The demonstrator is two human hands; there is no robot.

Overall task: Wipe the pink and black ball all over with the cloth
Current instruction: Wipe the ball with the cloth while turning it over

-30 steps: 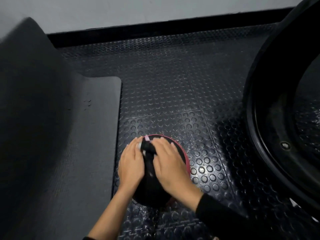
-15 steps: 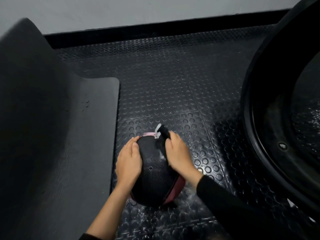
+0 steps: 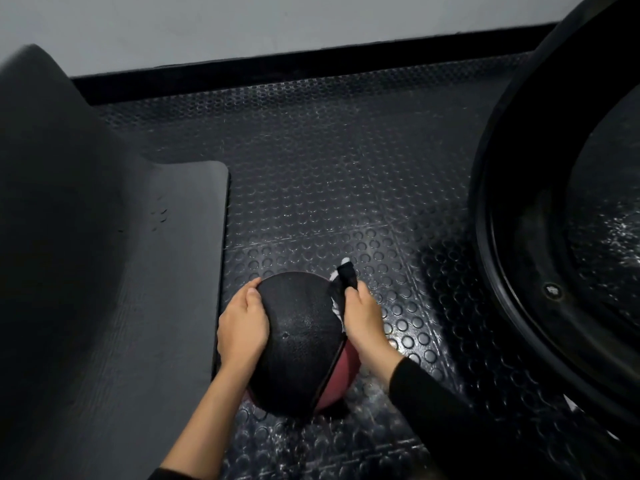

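Steadying the pink and black ball (image 3: pixel 298 341) with the left hand (image 3: pixel 242 327), laid relaxed, uncurled fingers flat against its left side. Gripped the cloth (image 3: pixel 344 280) in the curled right hand (image 3: pixel 363 323) and pressed it against the ball's upper right edge. Held the ball between both hands, seated on the studded floor (image 3: pixel 346 168), just beside the grey mat (image 3: pixel 173 271), well apart from the black ring (image 3: pixel 502 237).

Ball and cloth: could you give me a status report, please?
Left hand steadies ball. Right hand grips cloth at its right side. Grey mat close at left.
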